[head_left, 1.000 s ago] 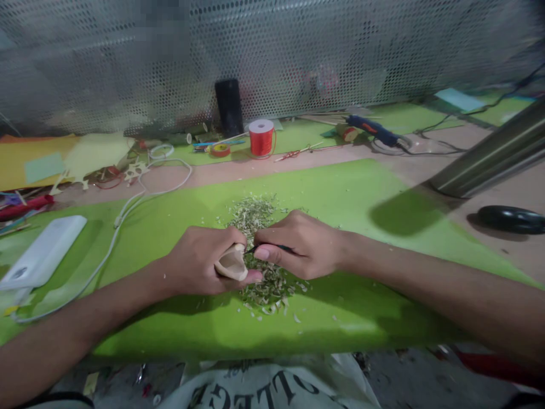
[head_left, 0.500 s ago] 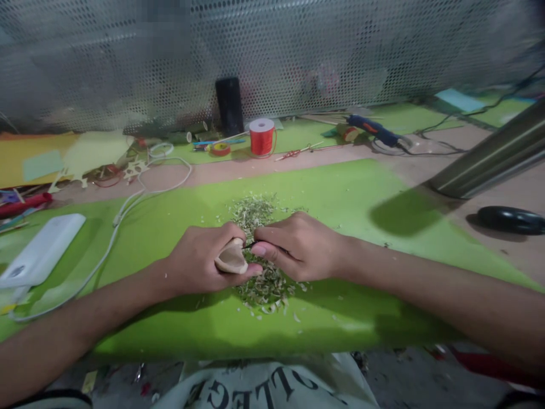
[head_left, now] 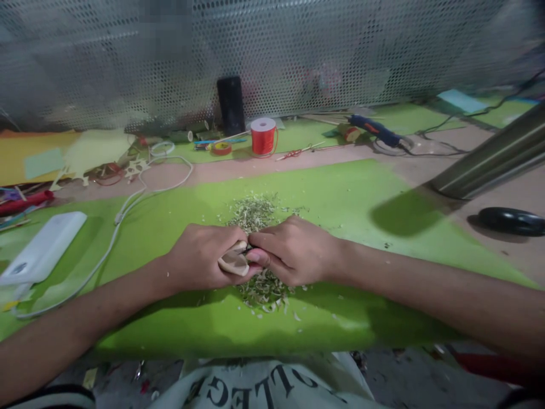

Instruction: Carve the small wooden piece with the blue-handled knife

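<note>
Wrapped in my left hand [head_left: 196, 257] is a pale, hollow piece [head_left: 234, 264] that looks like bamboo, its open cut end turned towards me. My right hand [head_left: 298, 251] is closed around a thin dark tool [head_left: 249, 248], probably a small knife; most of it is hidden by my fingers. The tool's visible part meets the right edge of the hollow piece, and my right thumb presses against that rim. Both hands touch above a heap of pale and greenish shavings [head_left: 266, 289] on the green mat [head_left: 332, 193].
A white power bank [head_left: 46, 244] with a cable lies left. Behind the mat are a red thread spool [head_left: 263, 137], a tape roll [head_left: 221, 149], a dark phone [head_left: 230, 105] and a blue glue gun [head_left: 374, 129]. A metal cylinder [head_left: 485, 156] and black object [head_left: 511, 220] are right.
My right hand has moved slightly left, bringing its thumb onto the rim of the hollow piece. The piece has tilted a little in my left hand, and the tool shows less.
</note>
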A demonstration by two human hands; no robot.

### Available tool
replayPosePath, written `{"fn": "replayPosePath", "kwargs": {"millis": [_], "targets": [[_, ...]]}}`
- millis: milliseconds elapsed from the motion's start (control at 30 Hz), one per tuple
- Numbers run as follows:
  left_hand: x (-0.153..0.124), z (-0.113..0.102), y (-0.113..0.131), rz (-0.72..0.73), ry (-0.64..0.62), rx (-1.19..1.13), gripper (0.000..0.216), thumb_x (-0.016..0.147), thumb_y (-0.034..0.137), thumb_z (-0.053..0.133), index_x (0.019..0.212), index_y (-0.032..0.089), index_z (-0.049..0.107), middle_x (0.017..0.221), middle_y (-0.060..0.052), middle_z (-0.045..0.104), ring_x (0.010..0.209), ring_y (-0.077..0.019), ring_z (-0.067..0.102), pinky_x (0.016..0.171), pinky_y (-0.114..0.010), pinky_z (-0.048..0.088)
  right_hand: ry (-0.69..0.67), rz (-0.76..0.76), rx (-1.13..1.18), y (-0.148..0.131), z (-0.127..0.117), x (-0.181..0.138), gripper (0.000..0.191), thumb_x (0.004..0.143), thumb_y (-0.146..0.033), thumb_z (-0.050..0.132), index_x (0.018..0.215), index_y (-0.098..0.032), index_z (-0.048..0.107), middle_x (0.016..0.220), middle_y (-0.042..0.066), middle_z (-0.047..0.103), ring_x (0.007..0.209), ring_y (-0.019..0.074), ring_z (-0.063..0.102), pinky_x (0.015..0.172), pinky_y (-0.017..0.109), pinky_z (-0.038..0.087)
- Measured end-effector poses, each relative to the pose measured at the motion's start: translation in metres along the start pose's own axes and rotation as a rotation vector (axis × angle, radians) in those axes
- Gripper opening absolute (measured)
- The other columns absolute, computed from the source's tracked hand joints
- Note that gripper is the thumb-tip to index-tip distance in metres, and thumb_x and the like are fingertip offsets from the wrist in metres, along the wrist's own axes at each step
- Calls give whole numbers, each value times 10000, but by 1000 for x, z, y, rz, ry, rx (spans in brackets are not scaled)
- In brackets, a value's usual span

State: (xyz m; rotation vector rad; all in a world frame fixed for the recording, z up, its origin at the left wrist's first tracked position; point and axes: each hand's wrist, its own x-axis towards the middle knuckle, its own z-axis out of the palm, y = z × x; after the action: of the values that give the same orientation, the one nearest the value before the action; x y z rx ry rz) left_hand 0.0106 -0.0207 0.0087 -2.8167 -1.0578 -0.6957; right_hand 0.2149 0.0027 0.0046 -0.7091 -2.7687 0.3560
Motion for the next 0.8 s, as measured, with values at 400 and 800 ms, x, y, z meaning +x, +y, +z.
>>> {"fn": "replayPosePath", "kwargs": {"millis": [400,800], "targets": [[1,0,0,0,-85,-43,315,816,492,565,712,204,489,533,54,533,464,-97,497,474,-237,276,-64,-66,166,4,-8,1,435,987,-421,263,766,-179,549,593,14,566,476,103,351,516,268,167],[-3,2,1,33,-3,-226,379,847,560,540,733,204,478,521,57,538,433,-83,439,458,-227,299,-30,-168,342,9,-8,3,466,993,-482,276,712,-189,506,535,-29,458,477,88,376,496,247,208]]}}
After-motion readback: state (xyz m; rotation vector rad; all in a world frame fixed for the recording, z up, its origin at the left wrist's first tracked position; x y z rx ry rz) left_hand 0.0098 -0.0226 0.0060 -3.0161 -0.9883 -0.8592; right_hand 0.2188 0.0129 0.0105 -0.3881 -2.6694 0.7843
